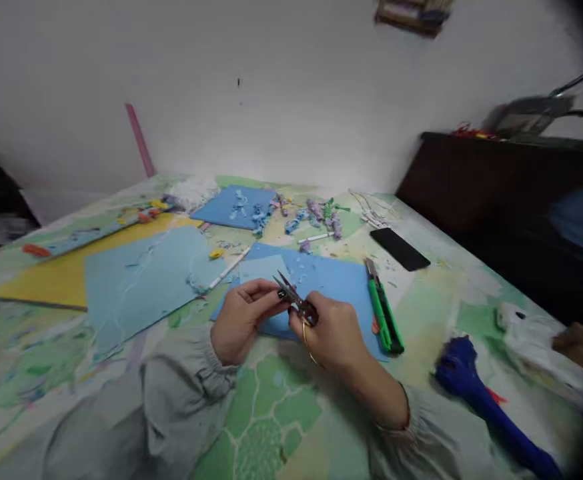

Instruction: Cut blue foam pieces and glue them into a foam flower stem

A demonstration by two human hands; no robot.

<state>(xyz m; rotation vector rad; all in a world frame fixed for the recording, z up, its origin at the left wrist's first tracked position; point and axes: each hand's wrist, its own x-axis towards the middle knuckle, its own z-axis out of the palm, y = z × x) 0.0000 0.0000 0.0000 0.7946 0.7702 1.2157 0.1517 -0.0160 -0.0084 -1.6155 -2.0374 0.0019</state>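
Small scissors point(299, 303) are held in my right hand point(334, 333), fingers wrapped round the handles, blades slightly apart and pointing up and left. My left hand point(241, 317) is closed in a pinch beside the blades; the small thing between its fingertips is too tiny to make out. Both hands are over a blue foam sheet point(344, 287), with a lighter blue piece point(261, 268) on it beyond my left hand. At the sheet's right edge lies a green box cutter point(385, 317).
A light blue sheet point(141, 287) overlaps a yellow sheet point(46, 280) at left. Farther back lie a blue sheet point(216, 211), small coloured pieces point(314, 210) and white sticks point(229, 267). To the right are a black phone point(400, 249), a dark blue object point(491, 407) and a plastic bag point(536, 347).
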